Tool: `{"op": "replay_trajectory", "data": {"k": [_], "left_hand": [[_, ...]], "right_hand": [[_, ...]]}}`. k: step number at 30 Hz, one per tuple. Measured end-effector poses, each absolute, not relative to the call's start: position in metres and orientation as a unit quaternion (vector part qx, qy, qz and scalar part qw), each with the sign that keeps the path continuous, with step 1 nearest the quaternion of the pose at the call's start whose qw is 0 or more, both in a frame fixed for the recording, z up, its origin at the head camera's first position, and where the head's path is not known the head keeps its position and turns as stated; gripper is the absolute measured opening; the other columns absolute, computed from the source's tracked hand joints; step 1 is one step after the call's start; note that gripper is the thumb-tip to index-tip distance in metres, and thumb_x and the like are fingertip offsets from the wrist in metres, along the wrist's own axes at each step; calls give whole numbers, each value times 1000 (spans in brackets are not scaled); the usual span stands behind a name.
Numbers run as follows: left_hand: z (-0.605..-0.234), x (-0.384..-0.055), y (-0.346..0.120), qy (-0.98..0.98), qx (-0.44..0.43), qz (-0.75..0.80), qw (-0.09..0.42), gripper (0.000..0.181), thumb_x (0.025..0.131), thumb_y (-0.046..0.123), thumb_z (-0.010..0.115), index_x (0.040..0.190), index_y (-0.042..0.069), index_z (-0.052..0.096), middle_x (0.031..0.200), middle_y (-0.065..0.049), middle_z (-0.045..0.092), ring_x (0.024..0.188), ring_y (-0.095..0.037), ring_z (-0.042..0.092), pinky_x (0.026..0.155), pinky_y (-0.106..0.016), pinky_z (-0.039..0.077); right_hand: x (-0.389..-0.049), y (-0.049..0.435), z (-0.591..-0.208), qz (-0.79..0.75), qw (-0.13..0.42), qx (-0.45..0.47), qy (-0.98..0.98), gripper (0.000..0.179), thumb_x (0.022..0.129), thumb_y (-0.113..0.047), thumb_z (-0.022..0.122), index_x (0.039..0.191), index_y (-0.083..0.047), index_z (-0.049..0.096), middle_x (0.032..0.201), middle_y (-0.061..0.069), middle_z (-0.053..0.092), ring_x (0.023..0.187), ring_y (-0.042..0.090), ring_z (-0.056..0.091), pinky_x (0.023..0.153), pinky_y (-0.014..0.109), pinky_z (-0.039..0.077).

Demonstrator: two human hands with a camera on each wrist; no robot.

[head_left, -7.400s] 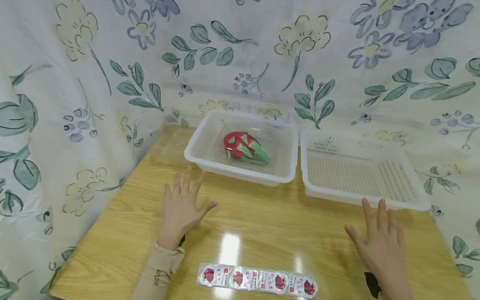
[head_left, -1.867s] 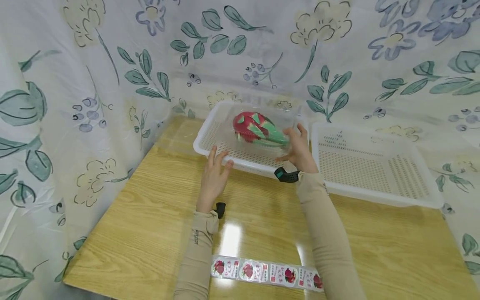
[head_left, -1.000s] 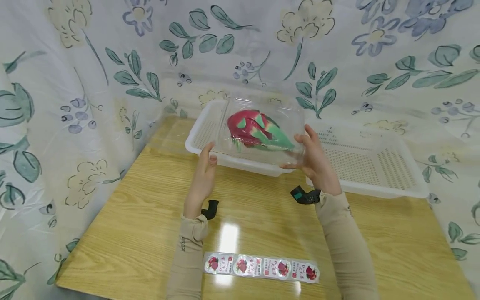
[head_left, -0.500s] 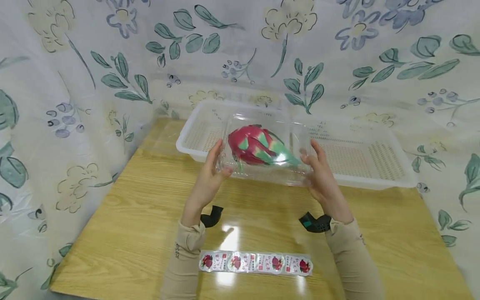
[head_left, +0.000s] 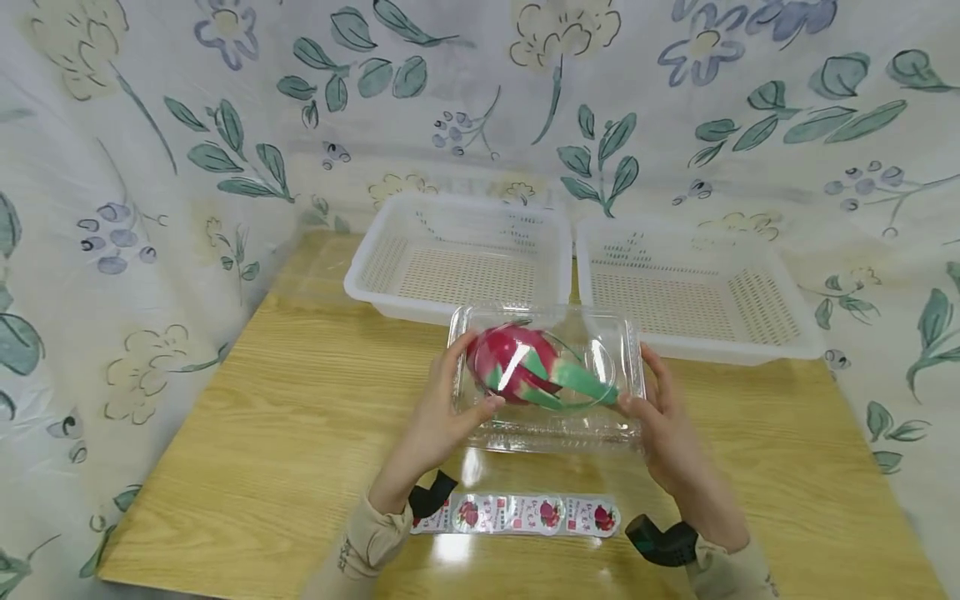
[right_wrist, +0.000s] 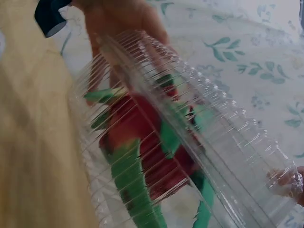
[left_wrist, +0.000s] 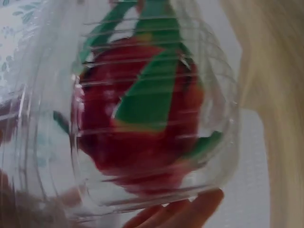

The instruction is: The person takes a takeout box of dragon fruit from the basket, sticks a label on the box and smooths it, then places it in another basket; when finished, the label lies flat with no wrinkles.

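In the head view, a clear plastic clamshell box [head_left: 555,439] is held tilted above the table, with a dragon fruit [head_left: 517,362] lying inside. The fruit is red with green scales, its long green tip towards the right. My left hand [head_left: 435,417] grips the box's left end, thumb on the near face. My right hand [head_left: 671,433] grips the other end the same way. The left wrist view has the fruit [left_wrist: 142,104] close behind ribbed plastic, with left fingertips [left_wrist: 197,209] under the edge. In the right wrist view, the left hand [right_wrist: 123,19] appears across the box.
Two white perforated baskets stand side by side at the table's back, a left basket [head_left: 397,302] and a right basket [head_left: 697,340]. A strip of round dragon-fruit stickers [head_left: 517,514] lies near the front. Floral cloth [head_left: 450,75] hangs behind and at the sides.
The box with the dragon fruit came up out of the left basket, first in the right hand. The left hand then took its left end, and both brought it towards me.
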State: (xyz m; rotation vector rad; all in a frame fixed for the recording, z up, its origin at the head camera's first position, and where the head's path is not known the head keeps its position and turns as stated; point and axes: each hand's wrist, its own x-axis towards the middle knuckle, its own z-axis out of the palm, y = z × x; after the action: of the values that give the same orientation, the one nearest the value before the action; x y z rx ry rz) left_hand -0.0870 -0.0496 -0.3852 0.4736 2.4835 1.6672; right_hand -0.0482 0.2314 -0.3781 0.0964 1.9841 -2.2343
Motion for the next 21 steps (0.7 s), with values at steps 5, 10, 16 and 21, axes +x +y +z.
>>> {"op": "replay_trajectory", "data": {"k": [5,10,16,21], "left_hand": [[-394,-77,-51,819,133,554,62,103,82,36,76,156,30,4,163,-13,9,148,-41,14,109,-71,19],[-404,-77,-53,813,125,565,68,106,82,34,77,157,27,2,163,-14,7,146,-43,18,109,-69,24],[-416,-79,-55,815,110,564,75,105,82,35,77,157,17,6,160,-21,15,144,-44,24,110,-66,29],[-423,-78,-61,818,98,563,74,105,82,40,75,157,20,5,161,-21,12,145,-46,19,109,-69,27]], "right_hand": [[-35,226,-400,-741,116,64,659,67,102,-16,41,154,-28,1,150,5,26,85,5,56,60,21,53],[-32,220,-409,-719,121,77,680,65,104,-21,40,155,-25,1,153,4,22,95,6,53,68,27,53],[-33,217,-414,-697,130,86,700,66,105,-25,38,156,-20,-2,161,14,15,105,1,52,68,26,53],[-36,209,-418,-690,141,86,704,67,106,-27,37,156,-21,-6,163,14,8,123,22,41,63,19,49]]}}
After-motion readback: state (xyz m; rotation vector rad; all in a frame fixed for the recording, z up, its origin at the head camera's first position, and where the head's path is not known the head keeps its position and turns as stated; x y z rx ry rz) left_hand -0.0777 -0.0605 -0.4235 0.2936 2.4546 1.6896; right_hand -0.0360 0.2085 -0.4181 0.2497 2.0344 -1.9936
